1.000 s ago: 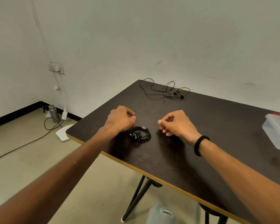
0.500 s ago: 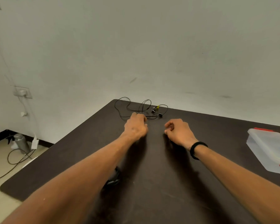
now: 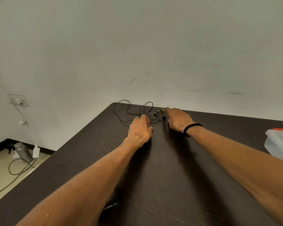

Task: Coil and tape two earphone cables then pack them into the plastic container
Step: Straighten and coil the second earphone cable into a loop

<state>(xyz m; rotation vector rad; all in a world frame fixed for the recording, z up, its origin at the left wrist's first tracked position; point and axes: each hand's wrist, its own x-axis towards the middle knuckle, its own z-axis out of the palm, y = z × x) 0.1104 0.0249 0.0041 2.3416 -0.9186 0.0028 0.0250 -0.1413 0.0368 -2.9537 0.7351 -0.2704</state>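
A loose black earphone cable (image 3: 132,111) lies in loops at the table's far corner, its earbuds (image 3: 160,115) and a yellow-tipped end (image 3: 162,110) to the right of the loops. My left hand (image 3: 140,129) has its curled fingers on the cable where the loops cross; the back of the hand hides any grip. My right hand (image 3: 178,119), palm down with fingers apart, reaches over the earbuds, its fingertips at the yellow tip. A coiled black earphone (image 3: 112,204) lies near the front, mostly hidden under my left forearm. The clear plastic container (image 3: 279,144) sits at the right edge.
The dark table (image 3: 170,176) stands against a white wall, its far corner just beyond the cable. Down on the floor to the left are a metal bottle (image 3: 22,151), a charger (image 3: 36,150) and a trailing cord.
Both hands have left the coiled earphone near the front and reached forward to the loose cable at the far corner. The view has followed them forward.
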